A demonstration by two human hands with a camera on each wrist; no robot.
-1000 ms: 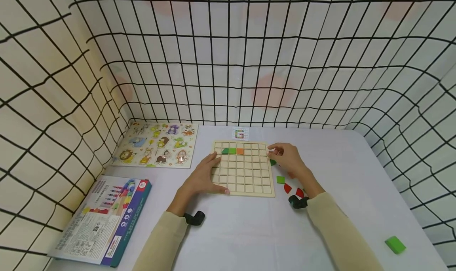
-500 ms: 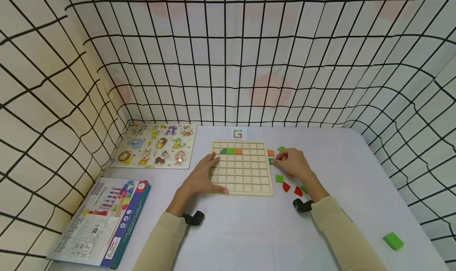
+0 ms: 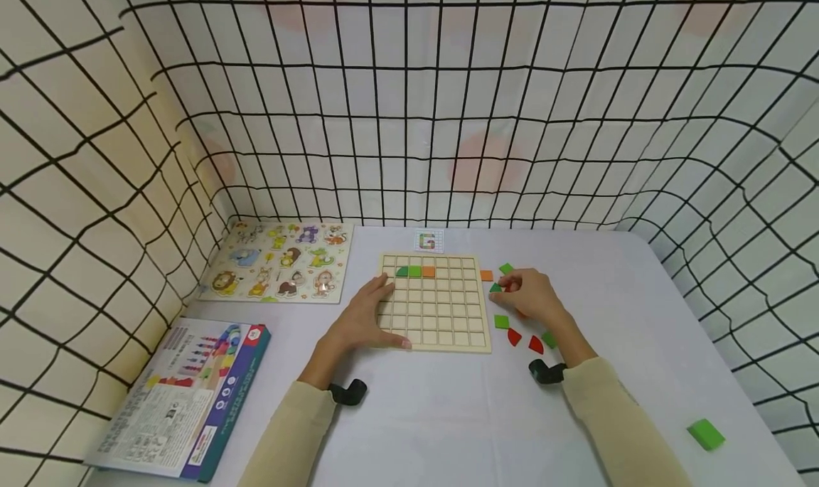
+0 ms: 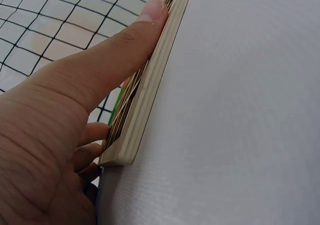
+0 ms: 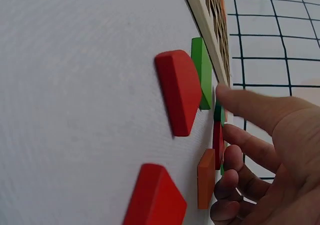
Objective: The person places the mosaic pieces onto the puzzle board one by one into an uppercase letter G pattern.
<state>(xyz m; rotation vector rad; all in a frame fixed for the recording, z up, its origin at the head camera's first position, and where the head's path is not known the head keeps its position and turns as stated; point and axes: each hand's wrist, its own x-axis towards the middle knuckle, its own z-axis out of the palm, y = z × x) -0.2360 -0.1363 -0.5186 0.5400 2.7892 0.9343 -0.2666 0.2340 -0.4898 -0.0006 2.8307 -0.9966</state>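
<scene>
A wooden grid board [image 3: 441, 312] lies on the white table; a dark green piece [image 3: 402, 271], a green square [image 3: 415, 271] and an orange square [image 3: 429, 271] fill neighbouring cells near its far left. My left hand [image 3: 366, 319] holds the board's near left corner, thumb along the front edge [image 4: 145, 95] and fingers against the left side. Beyond the right edge, my right hand [image 3: 532, 295] pinches a dark green block [image 3: 495, 287] between thumb and forefinger. In the right wrist view that block [image 5: 218, 111] is partly hidden by the thumb.
Right of the board lie an orange square [image 3: 487, 276], green squares [image 3: 502, 321] and red rounded blocks [image 3: 536, 344]. A small pattern card [image 3: 429, 241] sits behind the board. An animal puzzle [image 3: 278, 263] and a box [image 3: 185, 394] are left; a green block [image 3: 707, 434] lies far right.
My right hand has drawn back slightly to the right and nearer, bringing the dark green block away from the board's edge. My left hand stays on the board.
</scene>
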